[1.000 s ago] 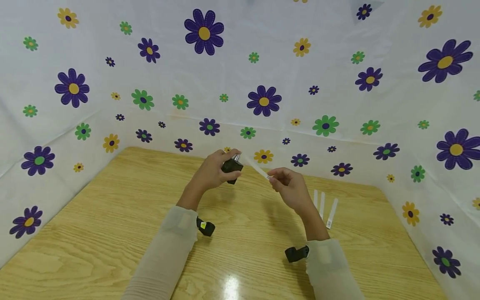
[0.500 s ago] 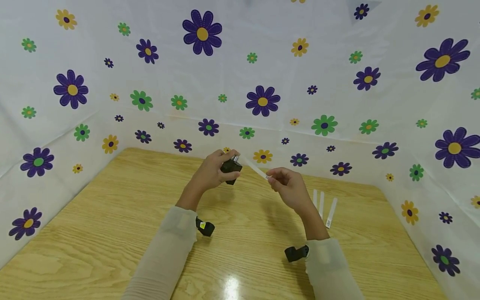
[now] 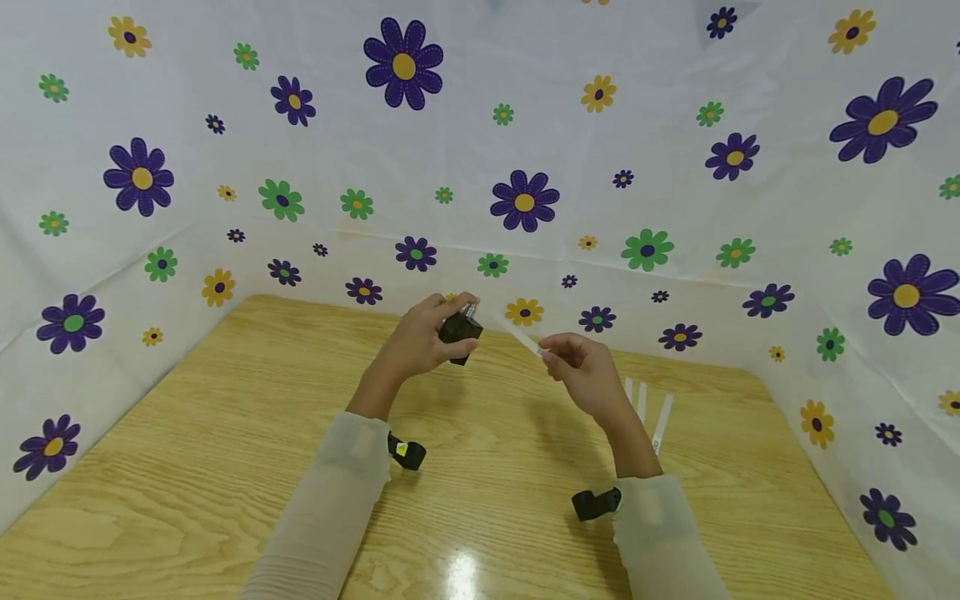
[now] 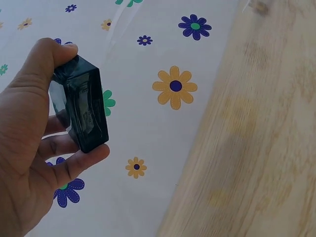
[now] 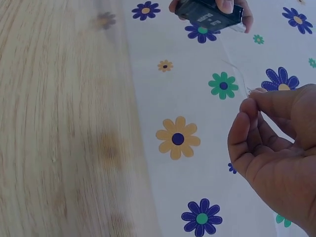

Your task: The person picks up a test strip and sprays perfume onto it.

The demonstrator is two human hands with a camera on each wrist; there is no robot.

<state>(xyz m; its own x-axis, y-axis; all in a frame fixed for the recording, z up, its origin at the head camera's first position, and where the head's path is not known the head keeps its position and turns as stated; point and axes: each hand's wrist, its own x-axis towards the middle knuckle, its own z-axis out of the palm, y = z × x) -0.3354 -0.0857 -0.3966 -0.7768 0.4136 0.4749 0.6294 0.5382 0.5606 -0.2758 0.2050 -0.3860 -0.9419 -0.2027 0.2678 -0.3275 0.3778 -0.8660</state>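
Note:
A dark glass perfume bottle [image 3: 458, 330] with a silver spray neck is gripped by my left hand [image 3: 411, 340] above the far part of the table. The index finger lies on top of the sprayer, and the lower fingers wrap the body. In the left wrist view the bottle [image 4: 88, 109] is tilted, with a fingertip under its lower end. My right hand [image 3: 588, 375] pinches one end of a thin white paper strip [image 3: 522, 337] between thumb and index finger. The strip's free end points toward the sprayer, with a gap between them.
Several more white strips [image 3: 663, 417] lie on the wooden table [image 3: 225, 467], to the right of the right forearm. A white cloth with printed flowers [image 3: 450, 150] stands behind and along both sides. Each wrist carries a small black camera [image 3: 596, 504].
My left hand has shifted slightly up and left with the bottle. The right hand has edged right with the strip, so the gap between sprayer and strip has widened a little.

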